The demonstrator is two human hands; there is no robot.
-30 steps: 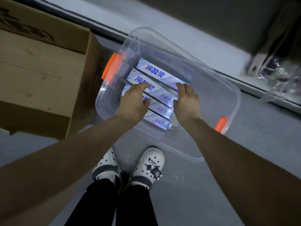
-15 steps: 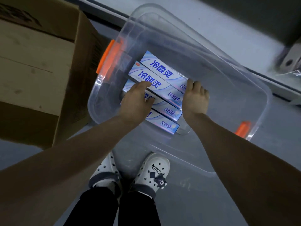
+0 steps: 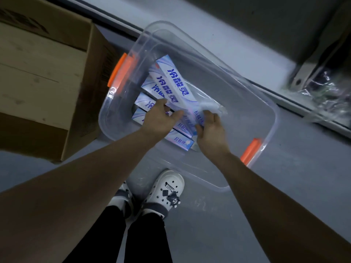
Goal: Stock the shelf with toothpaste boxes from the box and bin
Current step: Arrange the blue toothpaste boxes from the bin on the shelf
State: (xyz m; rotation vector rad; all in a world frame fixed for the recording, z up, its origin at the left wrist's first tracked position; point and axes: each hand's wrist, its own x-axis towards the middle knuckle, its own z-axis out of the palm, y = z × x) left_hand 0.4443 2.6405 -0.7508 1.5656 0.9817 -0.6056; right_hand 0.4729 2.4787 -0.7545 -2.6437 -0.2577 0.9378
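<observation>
A clear plastic bin [image 3: 269, 118] with orange latches sits on the grey floor in front of me. Inside lie several white-and-blue toothpaste boxes; two of them [image 3: 171, 80] are tilted up at their near ends. My left hand [image 3: 161, 118] grips those raised boxes from the left side. My right hand [image 3: 210, 130] holds their near end from the right, fingers curled around it. More toothpaste boxes [image 3: 180, 142] lie flat on the bin's bottom beneath my hands.
A large open cardboard box [image 3: 43, 76] stands to the left, touching the bin. My feet in white clogs [image 3: 167, 192] are just below the bin. A grey ledge and crinkled clear plastic wrap [image 3: 326, 88] lie at the upper right.
Both hands have closed around the top toothpaste boxes and lifted their near ends off the stack; earlier the hands lay flat on the boxes.
</observation>
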